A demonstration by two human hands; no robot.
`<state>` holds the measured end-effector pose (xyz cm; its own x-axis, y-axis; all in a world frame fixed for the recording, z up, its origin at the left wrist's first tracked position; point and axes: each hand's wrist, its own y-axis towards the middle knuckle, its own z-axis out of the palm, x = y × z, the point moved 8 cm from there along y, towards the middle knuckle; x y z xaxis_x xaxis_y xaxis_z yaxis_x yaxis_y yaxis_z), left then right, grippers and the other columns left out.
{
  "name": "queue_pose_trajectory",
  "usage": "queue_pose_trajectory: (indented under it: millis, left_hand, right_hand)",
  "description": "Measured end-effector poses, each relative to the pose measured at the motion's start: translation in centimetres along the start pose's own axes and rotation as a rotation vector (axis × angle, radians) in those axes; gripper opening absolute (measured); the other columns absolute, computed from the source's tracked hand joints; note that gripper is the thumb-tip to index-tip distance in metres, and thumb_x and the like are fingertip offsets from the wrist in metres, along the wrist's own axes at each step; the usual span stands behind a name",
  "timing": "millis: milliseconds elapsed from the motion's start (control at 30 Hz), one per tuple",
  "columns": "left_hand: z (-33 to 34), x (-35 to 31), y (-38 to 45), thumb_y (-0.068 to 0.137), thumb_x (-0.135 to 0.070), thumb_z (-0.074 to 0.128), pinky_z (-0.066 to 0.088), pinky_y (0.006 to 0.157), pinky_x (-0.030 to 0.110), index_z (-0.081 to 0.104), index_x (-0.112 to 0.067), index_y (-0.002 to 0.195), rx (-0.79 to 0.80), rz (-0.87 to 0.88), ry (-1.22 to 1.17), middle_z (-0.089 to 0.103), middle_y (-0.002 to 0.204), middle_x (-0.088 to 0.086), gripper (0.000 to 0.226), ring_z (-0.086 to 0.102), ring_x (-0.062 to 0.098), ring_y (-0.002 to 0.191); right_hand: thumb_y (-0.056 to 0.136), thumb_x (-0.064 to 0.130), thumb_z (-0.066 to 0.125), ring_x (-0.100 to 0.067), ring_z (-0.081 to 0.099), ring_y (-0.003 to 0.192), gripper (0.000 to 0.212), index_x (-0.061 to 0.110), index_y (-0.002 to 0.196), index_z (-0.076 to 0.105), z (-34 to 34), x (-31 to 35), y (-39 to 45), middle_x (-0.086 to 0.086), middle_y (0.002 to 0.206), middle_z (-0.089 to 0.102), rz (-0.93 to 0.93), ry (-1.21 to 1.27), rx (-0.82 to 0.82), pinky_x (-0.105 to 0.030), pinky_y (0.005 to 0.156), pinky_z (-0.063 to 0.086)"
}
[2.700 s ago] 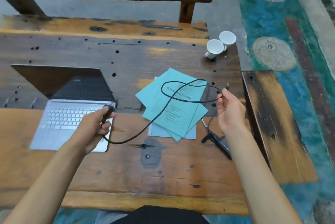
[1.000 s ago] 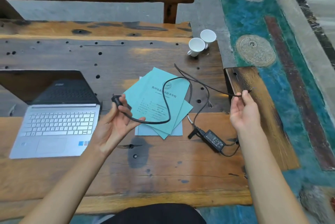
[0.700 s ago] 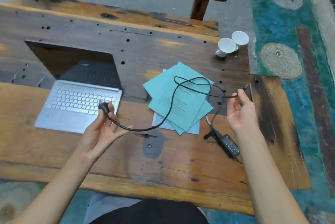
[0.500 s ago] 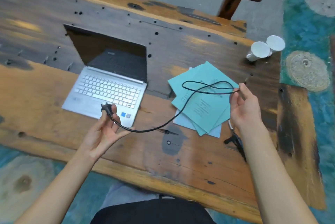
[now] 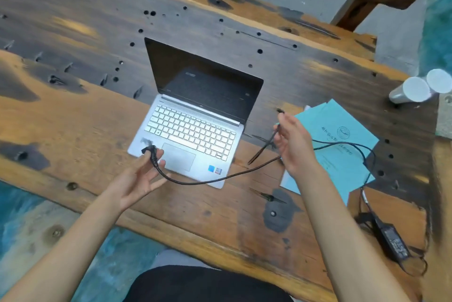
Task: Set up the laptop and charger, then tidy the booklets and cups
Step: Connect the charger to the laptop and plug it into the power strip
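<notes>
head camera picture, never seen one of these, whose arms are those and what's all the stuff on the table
The camera sits on a person's head and looks down, so the two bare arms are the wearer's own; there is no machine. The surface is a worn wooden table. On it an open silver laptop has a dark screen. To its right lie teal booklets, with two white cups beyond them. A black charger brick rests near the table's right edge. The left hand pinches the charger's plug in its fingers, just over the laptop's front corner. The right hand holds the thin cable, whose small tip pokes up above it.
</notes>
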<state>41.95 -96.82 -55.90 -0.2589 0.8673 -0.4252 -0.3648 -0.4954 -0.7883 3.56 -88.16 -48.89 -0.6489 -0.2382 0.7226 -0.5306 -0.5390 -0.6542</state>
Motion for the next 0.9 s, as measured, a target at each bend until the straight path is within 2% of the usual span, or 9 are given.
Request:
queue_pose_trajectory:
  millis: [167, 233, 333, 433, 567, 667, 733, 800, 900]
  left_hand:
    - [2.7, -1.2, 4.7, 0.101, -0.029, 0.054, 0.061, 0.079, 0.046, 0.066, -0.016, 0.118, -0.095, -0.018, 0.334, 0.075, 0.116, 0.0, 0.024, 0.072, 0.022, 0.103]
    - [4.8, -1.4, 6.7, 0.101, -0.028, 0.054, 0.06, 0.083, 0.048, 0.067, -0.015, 0.116, -0.112, 0.006, 0.49, 0.076, 0.113, 0.003, 0.023, 0.073, 0.023, 0.098]
    - [8.7, -1.5, 9.0, 0.095, -0.019, 0.064, 0.061, 0.086, 0.046, 0.069, -0.009, 0.107, -0.095, 0.085, 0.747, 0.073, 0.104, 0.009, 0.017, 0.073, 0.016, 0.081]
    - [12.1, -1.2, 10.8, 0.097, -0.016, 0.063, 0.058, 0.09, 0.052, 0.068, -0.005, 0.103, -0.076, 0.186, 0.967, 0.068, 0.091, 0.011, 0.014, 0.068, 0.026, 0.081]
    - [15.4, -0.9, 11.7, 0.102, -0.027, 0.053, 0.052, 0.092, 0.042, 0.067, -0.016, 0.117, -0.089, 0.409, 1.329, 0.066, 0.108, 0.0, 0.023, 0.063, 0.024, 0.105]
    - [16.5, -0.2, 11.7, 0.104, -0.024, 0.047, 0.046, 0.094, 0.04, 0.062, -0.018, 0.13, -0.08, 0.516, 1.432, 0.057, 0.114, -0.004, 0.03, 0.056, 0.024, 0.113]
    - [16.3, 0.7, 12.0, 0.106, -0.022, 0.044, 0.043, 0.103, 0.046, 0.057, -0.017, 0.134, -0.073, 0.509, 1.487, 0.059, 0.122, 0.005, 0.031, 0.051, 0.03, 0.125]
    - [15.7, 1.6, 12.3, 0.107, -0.025, 0.041, 0.029, 0.116, 0.044, 0.046, -0.013, 0.146, -0.102, 0.439, 1.537, 0.048, 0.149, 0.016, 0.041, 0.027, 0.034, 0.149]
    - [15.7, 2.4, 12.2, 0.108, -0.029, 0.038, 0.023, 0.114, 0.033, 0.033, -0.013, 0.155, -0.133, 0.411, 1.553, 0.028, 0.162, 0.014, 0.049, 0.008, 0.023, 0.155]
  right_hand:
    - [0.088, 0.017, 0.075, -0.008, 0.065, 0.065, 0.01, 0.025, 0.094, 0.071, 0.7, -5.5, 3.4, -0.003, 0.086, 0.072, 0.054, -0.283, -0.145, -0.022, 0.061, 0.059]
    - [0.086, 0.019, 0.077, -0.008, 0.068, 0.066, 0.008, 0.025, 0.088, 0.072, 0.5, -7.0, 4.8, -0.001, 0.088, 0.074, 0.047, -0.403, -0.199, -0.031, 0.074, 0.063]
    - [0.085, 0.023, 0.08, -0.015, 0.074, 0.077, 0.02, 0.021, 0.105, 0.075, -0.2, -8.5, 6.4, 0.006, 0.087, 0.074, 0.049, -0.533, -0.24, -0.043, 0.091, 0.06]
    - [0.086, 0.024, 0.08, -0.02, 0.074, 0.094, 0.034, 0.016, 0.118, 0.075, -1.1, -9.2, 7.5, 0.001, 0.1, 0.077, 0.045, -0.62, -0.257, -0.041, 0.097, 0.057]
    - [0.086, 0.027, 0.08, -0.015, 0.072, 0.1, 0.033, 0.016, 0.116, 0.077, -2.1, -9.8, 8.2, -0.001, 0.103, 0.08, 0.013, -0.738, -0.265, -0.027, 0.096, 0.054]
    - [0.087, 0.028, 0.078, -0.012, 0.071, 0.103, 0.03, 0.019, 0.115, 0.078, -2.1, -10.4, 8.5, 0.003, 0.105, 0.079, -0.016, -0.787, -0.254, -0.021, 0.094, 0.051]
    - [0.089, 0.028, 0.074, -0.011, 0.071, 0.106, 0.027, 0.022, 0.115, 0.078, -1.7, -10.7, 8.6, 0.006, 0.107, 0.079, -0.026, -0.826, -0.237, -0.022, 0.096, 0.052]
    - [0.091, 0.027, 0.069, -0.013, 0.07, 0.11, 0.027, 0.025, 0.117, 0.077, -1.4, -10.9, 8.7, 0.006, 0.108, 0.079, -0.032, -0.855, -0.236, -0.026, 0.096, 0.053]
    - [0.091, 0.028, 0.071, -0.013, 0.069, 0.111, 0.029, 0.025, 0.119, 0.076, -1.3, -11.0, 9.0, 0.007, 0.103, 0.079, -0.016, -0.822, -0.249, -0.03, 0.097, 0.052]
